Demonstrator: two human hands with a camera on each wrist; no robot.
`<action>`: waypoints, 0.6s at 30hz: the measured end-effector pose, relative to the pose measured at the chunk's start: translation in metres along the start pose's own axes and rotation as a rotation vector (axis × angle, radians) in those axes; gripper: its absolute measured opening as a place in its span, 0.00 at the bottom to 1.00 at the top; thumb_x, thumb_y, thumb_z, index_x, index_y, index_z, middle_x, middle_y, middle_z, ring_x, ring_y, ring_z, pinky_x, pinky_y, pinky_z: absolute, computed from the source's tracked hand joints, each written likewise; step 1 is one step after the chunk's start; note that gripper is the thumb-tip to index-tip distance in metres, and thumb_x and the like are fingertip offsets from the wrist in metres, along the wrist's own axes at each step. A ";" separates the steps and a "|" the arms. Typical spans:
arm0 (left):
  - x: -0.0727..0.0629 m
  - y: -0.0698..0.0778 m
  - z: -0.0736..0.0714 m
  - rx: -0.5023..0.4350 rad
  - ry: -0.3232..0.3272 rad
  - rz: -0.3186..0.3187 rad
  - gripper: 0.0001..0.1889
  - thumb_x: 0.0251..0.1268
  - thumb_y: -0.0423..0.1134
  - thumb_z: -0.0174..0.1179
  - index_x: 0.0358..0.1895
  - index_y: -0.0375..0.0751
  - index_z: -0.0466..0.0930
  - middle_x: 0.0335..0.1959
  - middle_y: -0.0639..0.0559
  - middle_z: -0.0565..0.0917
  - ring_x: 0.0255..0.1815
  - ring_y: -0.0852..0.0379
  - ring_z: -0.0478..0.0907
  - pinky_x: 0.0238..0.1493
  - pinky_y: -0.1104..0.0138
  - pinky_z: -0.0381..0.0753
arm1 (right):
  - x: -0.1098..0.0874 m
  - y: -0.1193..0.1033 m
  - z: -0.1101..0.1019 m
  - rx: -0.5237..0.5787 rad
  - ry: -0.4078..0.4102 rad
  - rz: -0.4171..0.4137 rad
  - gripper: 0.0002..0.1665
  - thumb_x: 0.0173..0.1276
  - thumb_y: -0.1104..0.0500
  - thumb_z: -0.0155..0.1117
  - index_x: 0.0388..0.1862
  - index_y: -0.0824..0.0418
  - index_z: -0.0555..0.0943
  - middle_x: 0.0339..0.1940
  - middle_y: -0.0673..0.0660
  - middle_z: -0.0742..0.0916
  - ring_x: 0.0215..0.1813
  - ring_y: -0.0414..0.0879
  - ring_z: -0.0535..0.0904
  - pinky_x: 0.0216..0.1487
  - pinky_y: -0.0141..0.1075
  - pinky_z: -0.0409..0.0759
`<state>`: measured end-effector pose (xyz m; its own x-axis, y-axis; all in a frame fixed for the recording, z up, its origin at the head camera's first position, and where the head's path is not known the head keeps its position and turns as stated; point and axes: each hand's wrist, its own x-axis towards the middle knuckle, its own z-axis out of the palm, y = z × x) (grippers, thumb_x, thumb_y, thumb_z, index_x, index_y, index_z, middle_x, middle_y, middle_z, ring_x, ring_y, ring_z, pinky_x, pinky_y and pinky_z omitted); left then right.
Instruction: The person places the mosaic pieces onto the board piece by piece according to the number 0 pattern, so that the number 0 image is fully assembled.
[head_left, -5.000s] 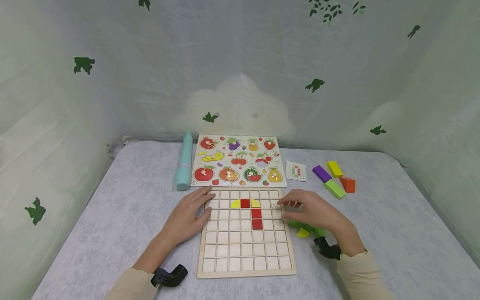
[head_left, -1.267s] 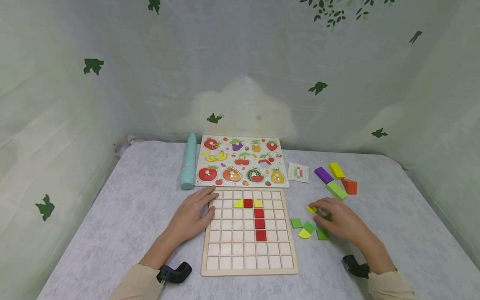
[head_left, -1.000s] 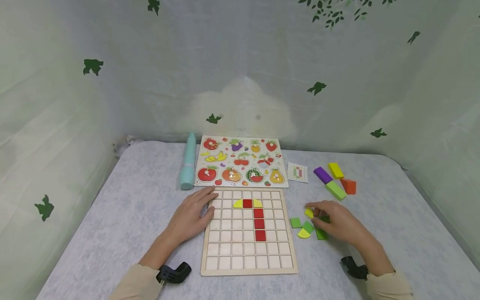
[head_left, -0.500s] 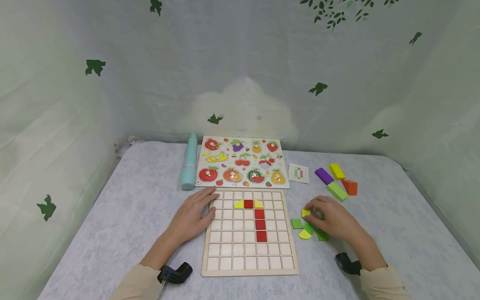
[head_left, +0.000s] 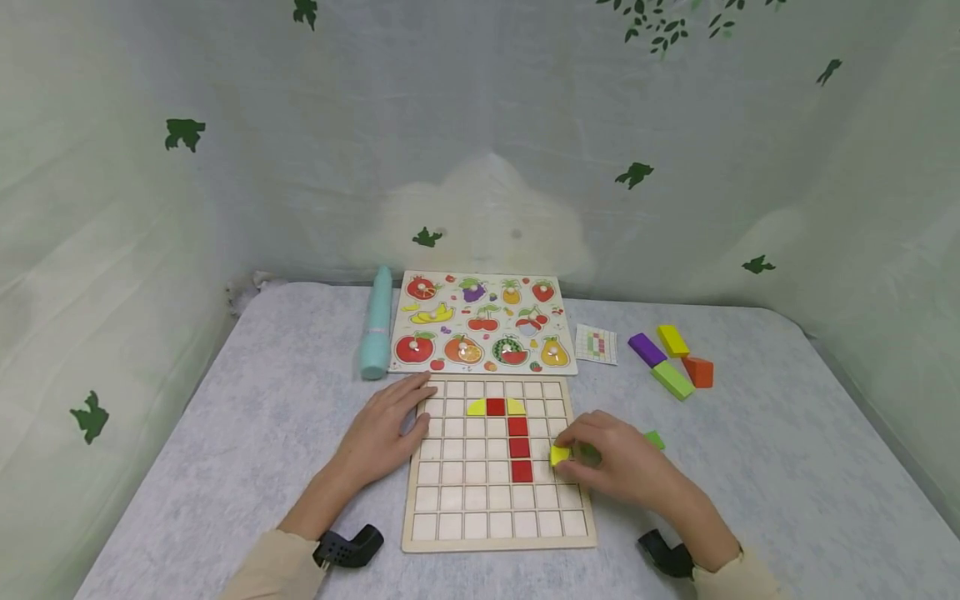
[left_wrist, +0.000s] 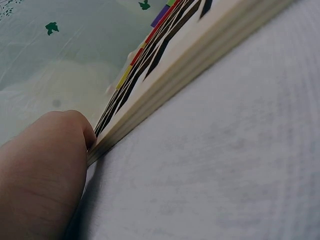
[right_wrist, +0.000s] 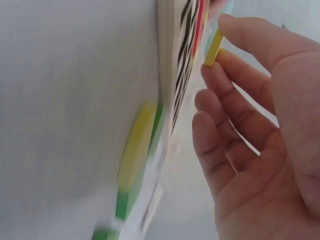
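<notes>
A pale wooden grid board [head_left: 451, 498] lies before me. Set in its cells are a yellow quarter-round tile [head_left: 476, 407] at each side of a red square tile [head_left: 495, 407], and three red square tiles [head_left: 519, 448] in a column below. My right hand [head_left: 622, 458] pinches a yellow tile [right_wrist: 215, 47] between thumb and fingertips, over the board's right side. My left hand [head_left: 381, 427] lies along the left edge, its fingers extended onto the rim. Green tiles [head_left: 655, 439] are partly hidden behind my right hand; another yellow tile [right_wrist: 137, 145] lies there in the right wrist view.
A fruit puzzle board [head_left: 480, 323] lies behind the grid, with a light-blue bottle-shaped object [head_left: 377, 325] to its left. To its right are a small printed pattern card [head_left: 596, 344] and purple [head_left: 647, 349], yellow [head_left: 672, 341], green [head_left: 672, 380] and orange [head_left: 698, 372] blocks.
A third red tile has joined the column since the oldest frame. My right hand has picked a yellow tile from the loose pieces and carried it left over the board. My left hand stays put.
</notes>
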<state>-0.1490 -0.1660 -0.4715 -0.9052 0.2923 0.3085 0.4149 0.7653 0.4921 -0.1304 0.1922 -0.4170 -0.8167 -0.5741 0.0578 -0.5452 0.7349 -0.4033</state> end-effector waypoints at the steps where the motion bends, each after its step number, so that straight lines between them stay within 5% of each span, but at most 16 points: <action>1: 0.000 0.000 0.000 0.000 0.002 -0.001 0.23 0.70 0.39 0.62 0.66 0.39 0.80 0.75 0.44 0.74 0.76 0.43 0.69 0.74 0.43 0.68 | 0.000 -0.004 0.002 0.004 -0.010 -0.015 0.13 0.67 0.45 0.74 0.47 0.46 0.87 0.45 0.37 0.86 0.49 0.36 0.79 0.52 0.36 0.85; 10: -0.001 0.000 0.000 -0.001 0.008 0.000 0.23 0.70 0.38 0.62 0.66 0.39 0.80 0.74 0.44 0.74 0.76 0.43 0.69 0.74 0.43 0.68 | 0.002 -0.032 0.017 0.003 -0.057 -0.155 0.13 0.67 0.44 0.74 0.46 0.46 0.88 0.43 0.37 0.85 0.46 0.33 0.77 0.46 0.30 0.82; 18: 0.000 0.001 -0.001 0.004 -0.011 -0.016 0.23 0.70 0.39 0.62 0.67 0.40 0.79 0.75 0.45 0.73 0.77 0.43 0.68 0.75 0.43 0.68 | 0.003 -0.041 0.022 -0.033 -0.091 -0.174 0.13 0.67 0.45 0.74 0.47 0.45 0.88 0.44 0.38 0.85 0.46 0.33 0.76 0.48 0.30 0.82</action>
<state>-0.1483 -0.1656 -0.4696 -0.9126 0.2862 0.2919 0.4000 0.7724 0.4934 -0.1069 0.1525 -0.4205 -0.6899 -0.7227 0.0404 -0.6838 0.6324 -0.3640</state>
